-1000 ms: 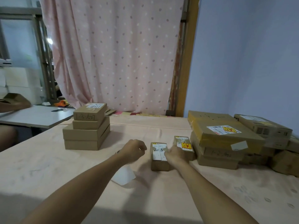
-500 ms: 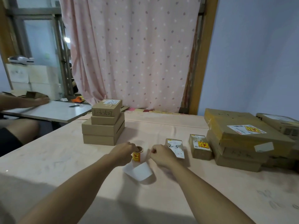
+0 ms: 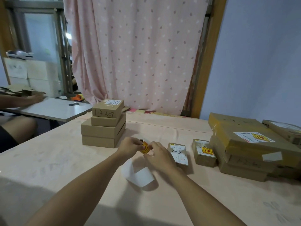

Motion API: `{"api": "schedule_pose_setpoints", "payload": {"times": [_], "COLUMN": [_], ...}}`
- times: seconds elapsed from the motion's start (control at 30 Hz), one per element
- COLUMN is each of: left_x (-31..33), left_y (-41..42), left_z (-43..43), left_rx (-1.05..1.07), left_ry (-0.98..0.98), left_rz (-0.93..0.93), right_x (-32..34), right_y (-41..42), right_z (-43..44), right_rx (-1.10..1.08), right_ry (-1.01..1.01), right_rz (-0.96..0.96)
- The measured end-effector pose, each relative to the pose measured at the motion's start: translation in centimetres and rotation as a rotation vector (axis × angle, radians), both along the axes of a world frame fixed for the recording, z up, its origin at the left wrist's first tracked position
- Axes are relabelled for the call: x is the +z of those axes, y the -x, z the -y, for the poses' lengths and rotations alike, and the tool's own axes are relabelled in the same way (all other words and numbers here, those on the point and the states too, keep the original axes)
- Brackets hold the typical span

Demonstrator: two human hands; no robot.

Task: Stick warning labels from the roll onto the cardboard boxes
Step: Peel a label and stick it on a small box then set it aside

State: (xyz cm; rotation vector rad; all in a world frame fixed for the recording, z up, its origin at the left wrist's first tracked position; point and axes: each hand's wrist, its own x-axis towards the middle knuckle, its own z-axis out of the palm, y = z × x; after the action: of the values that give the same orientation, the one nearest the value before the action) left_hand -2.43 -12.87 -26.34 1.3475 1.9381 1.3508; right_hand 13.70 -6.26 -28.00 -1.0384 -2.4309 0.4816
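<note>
A small label roll [image 3: 145, 148] is held just above the middle of the table [image 3: 65, 168], mostly hidden by fingers; only a yellow patch and one core end are seen. The core end points far-left, so the long axis appears to run far-left to near-right. The left hand [image 3: 130, 146] is curled round the roll; the right hand [image 3: 158, 156] pinches its yellow face. A white backing strip [image 3: 138, 174] hangs below. The box marked 2-3 [image 3: 179, 154] lies just right. The box pile [image 3: 241, 144] is cut off at the right edge.

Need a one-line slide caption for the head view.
Left hand grips the label roll; right hand pinches at it, beside the box marked 2-3.
</note>
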Motion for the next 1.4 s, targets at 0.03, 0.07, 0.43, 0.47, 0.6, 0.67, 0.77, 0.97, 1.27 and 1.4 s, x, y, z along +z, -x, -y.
{"api": "schedule_pose_setpoints", "payload": {"times": [0.03, 0.07, 0.43, 0.47, 0.6, 0.67, 0.77, 0.97, 1.27, 1.4], "left_x": [0.3, 0.6, 2.6, 2.5, 1.6, 1.1, 0.6, -0.1, -0.2, -0.5], "left_y": [0.0, 0.0, 1.6, 1.8, 2.1, 2.3, 2.3, 2.2, 2.0, 2.4], "left_z": [0.1, 0.2, 1.9, 2.1, 1.6, 1.1, 0.7, 0.4, 0.9, 0.9], "left_rx": [-0.006, -0.013, -0.272, -0.279, -0.169, -0.114, -0.050, -0.016, -0.005, -0.009], "left_ry": [-0.028, -0.049, -0.055, -0.073, -0.128, -0.138, -0.159, -0.209, -0.263, -0.220], "left_rz": [0.122, 0.212, 0.217, 0.157, -0.040, -0.079, -0.151, -0.229, -0.390, -0.427], "right_x": [0.1, 0.2, 1.5, 1.5, 1.5, 1.3, 1.3, 2.1, 2.2, 1.7], "right_y": [0.2, 0.5, 1.9, 1.8, 1.6, 1.6, 1.7, 2.0, 2.6, 2.5], "right_z": [0.1, 0.2, -1.0, -1.1, -1.0, -0.8, -0.7, -0.2, 0.2, 0.3], "right_rx": [-0.010, -0.017, -0.062, -0.054, -0.004, 0.018, 0.020, -0.024, -0.021, -0.023], "right_ry": [-0.039, -0.078, 0.098, 0.128, 0.208, 0.188, 0.127, 0.037, -0.036, 0.000], "right_rz": [-0.022, -0.041, -0.377, -0.374, -0.362, -0.320, -0.272, -0.233, -0.181, -0.223]}}
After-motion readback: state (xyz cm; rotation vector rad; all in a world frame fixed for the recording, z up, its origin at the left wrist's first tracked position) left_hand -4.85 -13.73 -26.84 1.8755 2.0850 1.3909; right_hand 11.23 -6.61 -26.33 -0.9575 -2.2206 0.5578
